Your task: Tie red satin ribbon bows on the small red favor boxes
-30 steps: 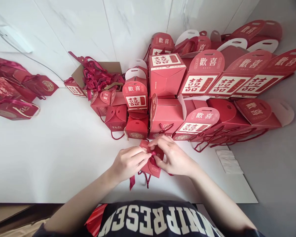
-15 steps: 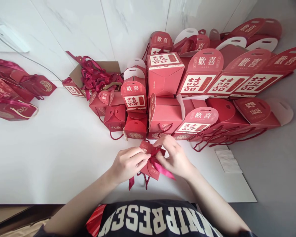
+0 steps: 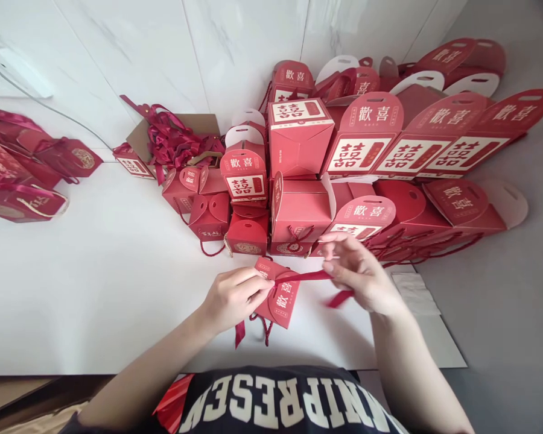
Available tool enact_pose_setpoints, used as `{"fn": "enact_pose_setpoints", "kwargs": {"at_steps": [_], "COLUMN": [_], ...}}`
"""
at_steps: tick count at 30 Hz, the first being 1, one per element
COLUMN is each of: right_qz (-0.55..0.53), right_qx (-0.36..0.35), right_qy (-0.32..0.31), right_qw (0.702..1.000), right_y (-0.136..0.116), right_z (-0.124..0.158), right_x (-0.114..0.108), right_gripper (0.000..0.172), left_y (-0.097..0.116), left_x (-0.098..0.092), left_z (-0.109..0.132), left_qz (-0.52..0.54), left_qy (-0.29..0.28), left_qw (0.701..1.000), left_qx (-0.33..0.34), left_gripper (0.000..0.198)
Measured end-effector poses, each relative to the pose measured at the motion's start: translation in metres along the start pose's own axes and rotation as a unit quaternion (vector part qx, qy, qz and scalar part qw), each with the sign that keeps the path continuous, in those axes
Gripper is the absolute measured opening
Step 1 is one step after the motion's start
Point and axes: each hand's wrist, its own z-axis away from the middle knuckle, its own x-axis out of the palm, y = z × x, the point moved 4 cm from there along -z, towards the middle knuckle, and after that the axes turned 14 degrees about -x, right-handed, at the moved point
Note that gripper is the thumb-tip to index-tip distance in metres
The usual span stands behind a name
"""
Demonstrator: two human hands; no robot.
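White marble wall at the back, white bench [image 3: 95, 271] in front, grey floor off to the right.

Near edge, centre: small flat red card box with white lettering [image 3: 283, 301], lying tilted on the bench, cord handle trailing toward the body.

Left hand [image 3: 235, 298] resting on the box's left upper corner, fingers [image 3: 257, 286] curled closed, pinching a dark red satin ribbon [image 3: 305, 276] where it meets the box. Probably pinned so to keep the box from sliding under the pull.

Right hand [image 3: 362, 274] raised off the bench, well right of the box. Thumb and forefinger closed on the ribbon, other fingers [image 3: 337, 241] fanned open and clear. Ribbon drawn taut and level between the two hands; loose tail hanging below the right palm, a second end showing under the left wrist.

Beyond the hands: heap of red handled gift boxes [image 3: 298, 138] stacked against the wall, near the hands. Brown carton of tangled red ribbons [image 3: 176, 138] just left of the heap. More red boxes tied with ribbon [image 3: 22, 163] at far left. Folded white tissue [image 3: 419, 292] beside the right wrist.
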Motion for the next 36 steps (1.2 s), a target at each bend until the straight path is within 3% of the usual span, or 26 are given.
{"fn": "enact_pose_setpoints", "kwargs": {"at_steps": [2,4,6,10,13,18,24,27,30,33,36], "right_qz": [0.142,0.285,0.347,0.259,0.193,0.117,0.104,0.091,0.09,0.082,0.072], "right_qx": [0.009,0.038,0.018,-0.052,-0.044,-0.019,0.017,0.012,0.016,0.024,0.028], "right_qy": [-0.02,-0.123,-0.189,-0.218,-0.24,-0.298,-0.322,-0.31,-0.285,-0.269,-0.264], "right_qw": [0.99,0.95,0.918,0.94,0.951,0.947,0.941,0.946,0.954,0.959,0.961], "right_y": [-0.012,-0.017,-0.018,-0.005,0.013,0.025,0.02,0.02,0.022,0.025,0.025], "right_z": [0.005,0.009,0.008,-0.007,-0.02,-0.031,-0.033,-0.03,-0.027,-0.024,-0.023], "right_x": [-0.018,-0.021,-0.013,0.018,0.036,0.049,0.05,0.047,0.043,0.04,0.039], "right_gripper": [0.03,0.023,0.022,0.033,0.034,0.042,0.042,0.037,0.031,0.03,0.028], "left_y": [0.0,0.001,0.005,0.016,0.022,0.024,0.024,0.02,0.006,-0.009,-0.017], "left_x": [0.0,0.0,-0.002,-0.009,-0.012,-0.012,-0.011,-0.011,-0.011,-0.013,-0.017], "left_z": [0.001,0.002,0.002,0.003,0.003,0.004,0.002,-0.001,-0.009,-0.014,-0.017], "left_qz": [-0.008,-0.024,-0.049,-0.131,-0.168,-0.18,-0.17,-0.13,-0.032,0.067,0.125], "left_qy": [0.001,-0.002,-0.006,-0.007,-0.003,0.0,-0.003,-0.023,-0.111,-0.228,-0.305], "left_qw": [1.0,0.999,0.997,0.975,0.957,0.944,0.95,0.975,0.993,0.945,0.888], "left_qx": [0.009,0.027,0.062,0.179,0.237,0.276,0.262,0.18,-0.02,-0.224,-0.322], "left_gripper": [0.011,0.011,0.013,0.017,0.017,0.018,0.018,0.014,0.01,0.005,0.009]}}
